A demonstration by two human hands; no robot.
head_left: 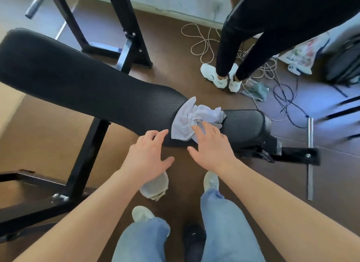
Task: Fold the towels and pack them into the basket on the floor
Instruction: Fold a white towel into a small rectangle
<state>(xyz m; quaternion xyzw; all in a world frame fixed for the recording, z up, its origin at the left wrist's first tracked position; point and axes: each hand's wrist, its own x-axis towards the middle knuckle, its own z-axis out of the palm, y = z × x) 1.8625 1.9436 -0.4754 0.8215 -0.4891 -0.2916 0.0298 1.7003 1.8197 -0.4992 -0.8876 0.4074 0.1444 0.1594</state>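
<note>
**Q:** Where was the towel?

**A:** A thin white towel (191,118) lay crumpled on a black padded bench (93,90). It was bunched over the gap between the bench's long back pad and its short seat pad. One corner hung down the bench's near side.

**Q:** What were the hands doing?

**A:** Both reached toward the bench with fingers spread and straight, grasping nothing. The right hand (212,144) was over the towel's near edge with its fingertips at the cloth. Whether they pressed on it could not be told. The left hand (148,154) hovered at the bench's near edge, just beside the hanging corner and apart from the cloth.

**Q:** How would the towel likely handle?

**A:** It looked light, limp and slightly see-through. It would probably sag and slide on the pad rather than keep a shape. Pinching two corners and lifting to shake it flat seemed the best start, and the hanging corner looked easiest to find.

**Q:** Was the basket visible?

**A:** A pale mesh object (154,187) sat on the floor below the bench's near side, partly hidden by the left wrist. It may have been the basket, but that could not be told. Beyond the bench's far side, a second person (272,27) in black stood among loose cables (202,41).
</note>
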